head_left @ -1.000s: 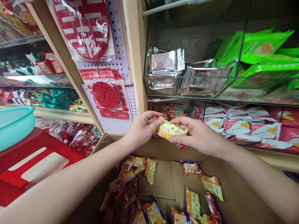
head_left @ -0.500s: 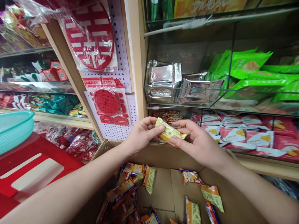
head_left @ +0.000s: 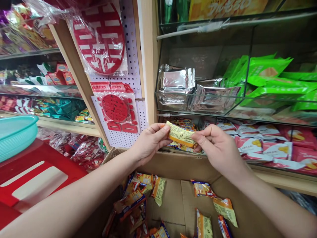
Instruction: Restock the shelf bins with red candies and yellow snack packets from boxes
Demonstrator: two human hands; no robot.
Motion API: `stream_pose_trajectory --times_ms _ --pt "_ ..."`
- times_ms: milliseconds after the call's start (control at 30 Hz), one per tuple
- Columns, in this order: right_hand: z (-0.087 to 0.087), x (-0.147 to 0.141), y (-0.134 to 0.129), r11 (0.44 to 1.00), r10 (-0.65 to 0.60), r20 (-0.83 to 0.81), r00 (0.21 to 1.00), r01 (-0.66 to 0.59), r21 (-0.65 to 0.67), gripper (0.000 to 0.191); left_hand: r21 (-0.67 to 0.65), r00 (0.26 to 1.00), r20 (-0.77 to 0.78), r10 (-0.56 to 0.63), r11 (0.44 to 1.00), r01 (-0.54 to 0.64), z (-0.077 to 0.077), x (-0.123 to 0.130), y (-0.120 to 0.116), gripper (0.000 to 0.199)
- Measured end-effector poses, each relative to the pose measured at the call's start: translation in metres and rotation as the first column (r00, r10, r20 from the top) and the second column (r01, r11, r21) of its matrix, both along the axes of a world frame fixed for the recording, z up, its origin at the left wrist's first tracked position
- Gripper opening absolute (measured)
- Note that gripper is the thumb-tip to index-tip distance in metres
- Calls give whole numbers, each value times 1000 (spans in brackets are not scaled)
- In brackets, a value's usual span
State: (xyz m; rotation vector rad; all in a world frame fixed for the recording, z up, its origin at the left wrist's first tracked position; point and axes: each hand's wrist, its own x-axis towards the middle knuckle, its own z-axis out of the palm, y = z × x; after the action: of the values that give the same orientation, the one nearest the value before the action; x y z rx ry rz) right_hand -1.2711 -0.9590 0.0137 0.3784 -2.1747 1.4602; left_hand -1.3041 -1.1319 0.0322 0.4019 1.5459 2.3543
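A small yellow and orange snack packet (head_left: 182, 135) is stretched between my two hands, in front of the lower shelf compartment. My left hand (head_left: 153, 140) pinches its left end between thumb and fingers. At the right end, my right hand (head_left: 218, 143) has its thumb and fingers closed on the wrapper. Below them is an open cardboard box (head_left: 173, 163) with several loose orange, yellow and blue packets (head_left: 158, 190) inside. Similar small packets (head_left: 182, 123) fill the shelf compartment right behind my hands.
Glass-fronted shelves hold silver packets (head_left: 177, 79), green packets (head_left: 269, 71) and pink and white packets (head_left: 250, 145). On the left are a red stool (head_left: 56, 158) and a teal basket (head_left: 18, 135). Red decorations (head_left: 115, 108) hang on a pegboard.
My right hand has closed its fingers on the packet's right end, and the packet lies more level. The view has shifted slightly.
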Motion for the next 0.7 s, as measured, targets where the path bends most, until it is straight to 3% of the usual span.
stream_pose_trajectory --times_ms 67,133,233,333,433,533,633,700 --pt "-2 5 -3 979 -57 -220 974 97 178 9 10 993 55 -105 994 105 2 4 1 20" --pt "-4 9 -6 935 -7 -394 919 147 324 4 65 981 96 -170 984 164 3 9 3 25" --pt "-5 13 -10 890 76 -444 893 140 435 9 136 988 82 -130 984 119 4 12 3 38" --pt "-5 11 -11 894 85 -410 908 112 433 12 171 991 57 -124 979 112 5 12 1 49" --pt "-4 6 -8 933 48 -328 943 75 351 11 196 985 34 -171 967 161 5 12 -1 55" --pt "-5 0 -5 991 44 -104 994 -30 133 19 200 980 9 -197 961 191 6 13 -1 58" --pt "-5 -4 -5 976 186 108 977 -171 -137 24 198 985 3 -170 966 166 5 15 1 53" --pt "-3 -3 -6 950 233 170 957 -187 -248 24 177 996 19 -92 980 87 3 14 3 42"
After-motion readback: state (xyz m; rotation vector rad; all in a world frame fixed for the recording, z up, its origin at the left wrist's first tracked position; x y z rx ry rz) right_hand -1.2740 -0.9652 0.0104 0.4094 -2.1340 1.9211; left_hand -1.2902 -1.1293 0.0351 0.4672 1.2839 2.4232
